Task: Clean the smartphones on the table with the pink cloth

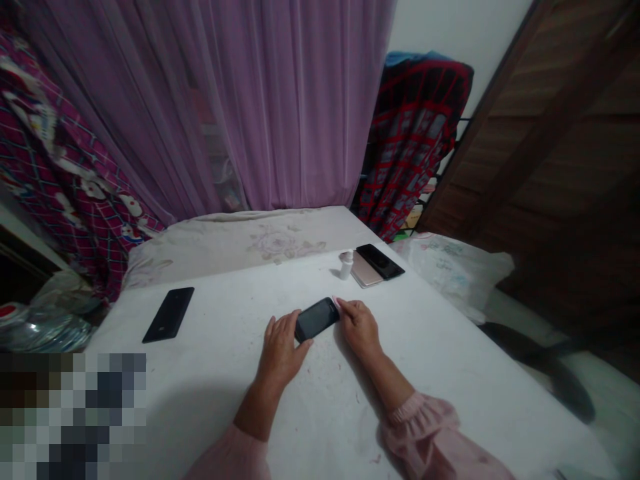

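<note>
A dark smartphone (317, 320) lies tilted on the white table in front of me, its screen facing up. My left hand (281, 347) grips the left end of it, thumb along the near edge and fingers at the far side. At the phone's other end, my right hand (358, 325) pinches a small pink piece (336, 302) against or close to the top edge; its kind is too small to tell, though it looks soft like cloth. A small white spray bottle (345, 265) stands upright beyond the phone.
On the white table (225, 413), a black phone (169, 315) lies at left. Back right are a pinkish-gold phone (367, 270) and a black one (381, 261), side by side. Purple curtains (300, 100) hang behind; a plastic bag (450, 267) sits off the right edge.
</note>
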A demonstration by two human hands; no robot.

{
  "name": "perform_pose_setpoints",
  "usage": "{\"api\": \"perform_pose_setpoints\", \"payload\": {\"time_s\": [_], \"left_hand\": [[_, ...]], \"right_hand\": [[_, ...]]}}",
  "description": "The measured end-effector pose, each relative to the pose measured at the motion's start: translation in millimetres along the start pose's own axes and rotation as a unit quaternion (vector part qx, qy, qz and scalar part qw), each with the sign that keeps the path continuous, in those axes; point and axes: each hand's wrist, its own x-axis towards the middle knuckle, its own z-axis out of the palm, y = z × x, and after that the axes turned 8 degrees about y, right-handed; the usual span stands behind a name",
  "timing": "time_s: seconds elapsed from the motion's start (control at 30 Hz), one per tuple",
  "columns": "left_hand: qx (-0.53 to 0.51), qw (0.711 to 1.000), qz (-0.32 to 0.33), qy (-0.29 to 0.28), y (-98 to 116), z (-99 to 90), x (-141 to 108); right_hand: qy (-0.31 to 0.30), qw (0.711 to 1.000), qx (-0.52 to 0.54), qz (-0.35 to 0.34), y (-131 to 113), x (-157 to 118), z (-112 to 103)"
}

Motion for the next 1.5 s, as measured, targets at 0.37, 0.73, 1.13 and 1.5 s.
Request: {"api": "perform_pose_setpoints", "payload": {"time_s": [0.37, 0.73, 1.13, 1.5], "left_hand": [[-0.091, 0.995, -0.047, 0.008, -2, -4.6, 6], [-0.059, 0.997, -0.04, -0.007, 2, -5.6, 6], [-0.041, 0.997, 0.038, 0.051, 2, -10.4, 8], [0.01, 0.997, 0.063, 0.053, 7, -14.5, 10]], "right_hand": [[0.019, 0.997, 0.067, 0.015, -8, -3, 8], [0.089, 0.976, -0.044, -0.193, -32, -9, 2], [0.095, 0.973, -0.113, -0.175, -25, -2, -9], [0.058, 0.967, -0.111, -0.221, -37, -11, -8]]}}
